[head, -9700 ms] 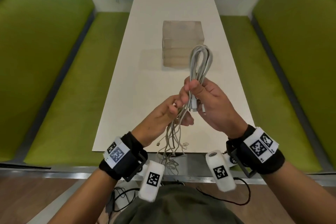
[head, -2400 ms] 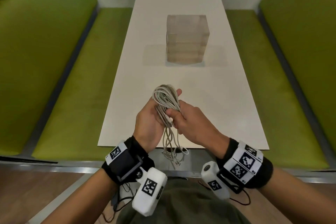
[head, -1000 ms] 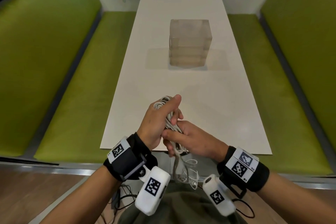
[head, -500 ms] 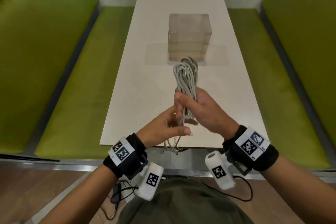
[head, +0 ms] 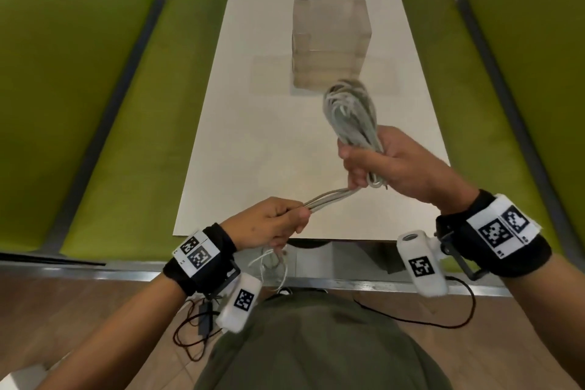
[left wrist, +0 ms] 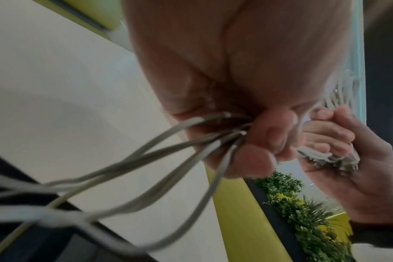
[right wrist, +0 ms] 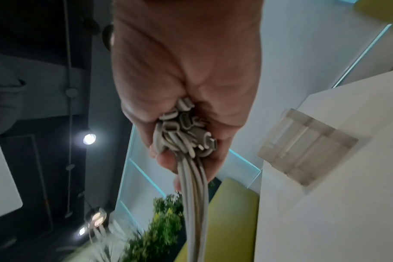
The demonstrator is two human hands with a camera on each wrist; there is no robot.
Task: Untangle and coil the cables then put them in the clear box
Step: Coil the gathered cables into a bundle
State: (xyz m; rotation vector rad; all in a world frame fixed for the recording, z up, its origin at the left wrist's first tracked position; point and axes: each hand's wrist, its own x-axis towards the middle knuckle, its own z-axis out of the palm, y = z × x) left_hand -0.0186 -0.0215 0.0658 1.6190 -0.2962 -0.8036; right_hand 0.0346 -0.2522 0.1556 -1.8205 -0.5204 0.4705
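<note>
- Right hand [head: 402, 168], fingers wrapped tight round the looped bundle of pale grey cables [head: 351, 111], holds it above the long white table [head: 253, 136] at about 2 o'clock from the other hand.
- Left hand [head: 269, 223] pinches the loose cable tails in a closed fist at the table's near edge; the strands run taut up to the right fist.
- Half a second ago the hands were touching near the table's middle; now they have drawn well apart, and the coil has swung rightward.
- Clear square plastic box [head: 330, 41] stands on the table at 12 o'clock from the coil, apart from both hands, where it stood before.
- Left wrist view shows the free strands [left wrist: 146, 177] fanning out below the fist, hidden in the head view.
- Right wrist view shows folded cable ends and a plug [right wrist: 210, 140] bunched in the palm, with the box [right wrist: 307, 147] at 3 o'clock.
- Black wristbands [head: 493, 234] carry square black-and-white coded markers; no readable writing shows.
- Green upholstered benches [head: 79, 89] flank the table.
</note>
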